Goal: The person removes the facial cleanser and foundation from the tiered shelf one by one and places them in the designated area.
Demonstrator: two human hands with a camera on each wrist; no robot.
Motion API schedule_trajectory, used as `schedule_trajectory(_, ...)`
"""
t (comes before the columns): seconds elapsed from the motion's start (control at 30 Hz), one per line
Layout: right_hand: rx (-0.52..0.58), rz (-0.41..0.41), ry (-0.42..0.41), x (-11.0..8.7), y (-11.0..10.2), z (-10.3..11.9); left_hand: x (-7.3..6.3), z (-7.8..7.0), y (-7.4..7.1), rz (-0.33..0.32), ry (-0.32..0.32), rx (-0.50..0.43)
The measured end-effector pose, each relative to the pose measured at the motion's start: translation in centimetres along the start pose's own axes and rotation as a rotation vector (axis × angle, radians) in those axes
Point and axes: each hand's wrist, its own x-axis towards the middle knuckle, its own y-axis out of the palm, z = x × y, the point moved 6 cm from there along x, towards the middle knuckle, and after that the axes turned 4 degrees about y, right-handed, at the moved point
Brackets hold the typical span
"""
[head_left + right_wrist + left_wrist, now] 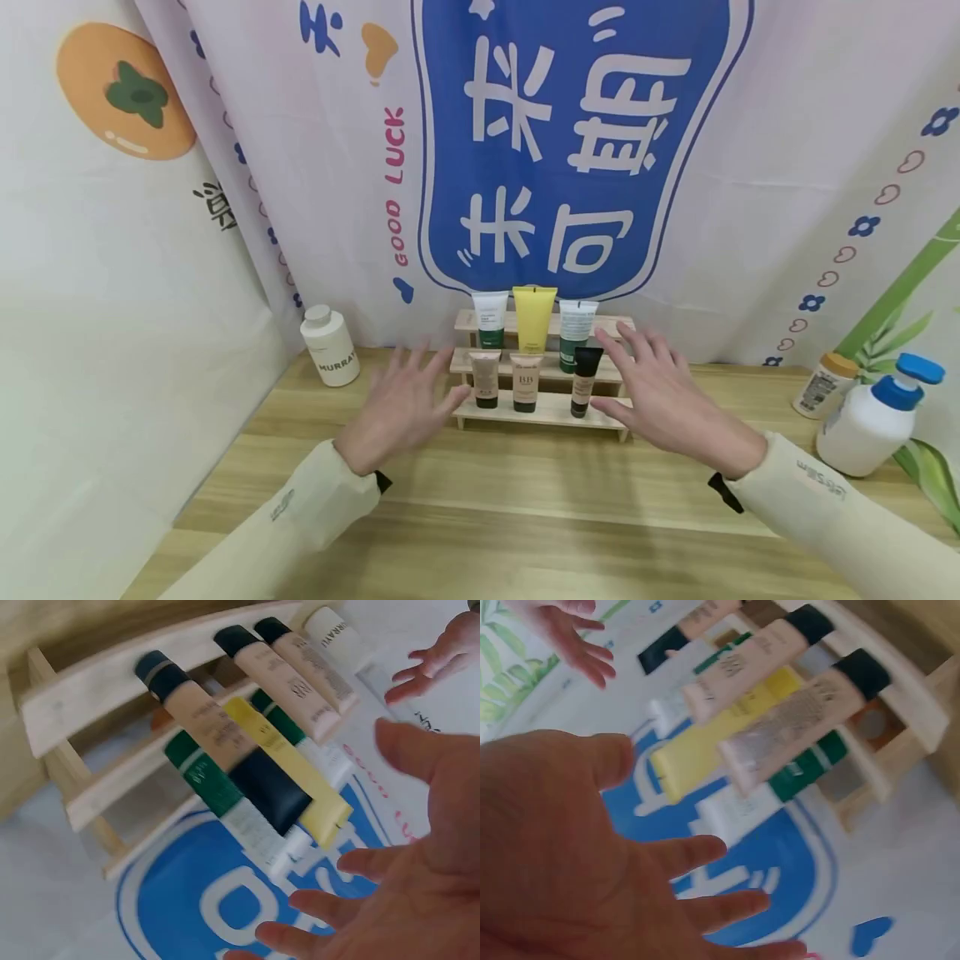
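A stepped wooden rack (547, 408) holds several tubes. On its front step stand a pinkish tube (486, 379), a beige BB tube (526, 383) and a beige-and-black tube (583, 383). Behind them are a white-and-green tube (491, 317), a yellow tube (534, 321) and another green-and-white tube (576, 333). My left hand (401, 408) hovers at the rack's left end, fingers spread and holding nothing. At the right end, my right hand (667, 396) has its fingers extended beside the beige-and-black tube. In the right wrist view its palm shows bare, apart from the tubes.
A white bottle (331, 346) stands at the back left of the wooden table (480, 517). To the right are a small jar with a tan lid (825, 385) and a white pump bottle with a blue top (870, 425). A printed cloth (360, 192) hangs behind the rack.
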Motion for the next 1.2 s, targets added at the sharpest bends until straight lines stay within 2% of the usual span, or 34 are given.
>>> schedule_trajectory(0.1,0.046,-0.067,-0.029,0.3,0.6,-0.3,0.7,1.0,1.1,-0.037,0.024,-0.025)
schedule_trajectory(0.23,0.181,-0.199,-0.051,0.8,1.5,-0.9,2.1,2.6,3.6,-0.05,0.06,-0.113)
schedule_trajectory(0.4,0.346,-0.337,-0.07,1.3,2.7,-1.8,3.5,4.7,6.7,-0.023,0.057,-0.244)
schedule_trajectory(0.6,0.443,-0.419,-0.098,1.7,4.1,-2.7,4.3,5.9,9.0,0.01,0.048,-0.301)
schedule_trajectory(0.83,0.471,-0.461,-0.096,1.8,5.2,-3.2,4.7,5.9,9.9,0.028,0.04,-0.326)
schedule_trajectory(1.2,0.538,-0.48,-0.073,1.9,6.0,-3.3,5.0,5.8,10.7,-0.002,0.064,-0.268)
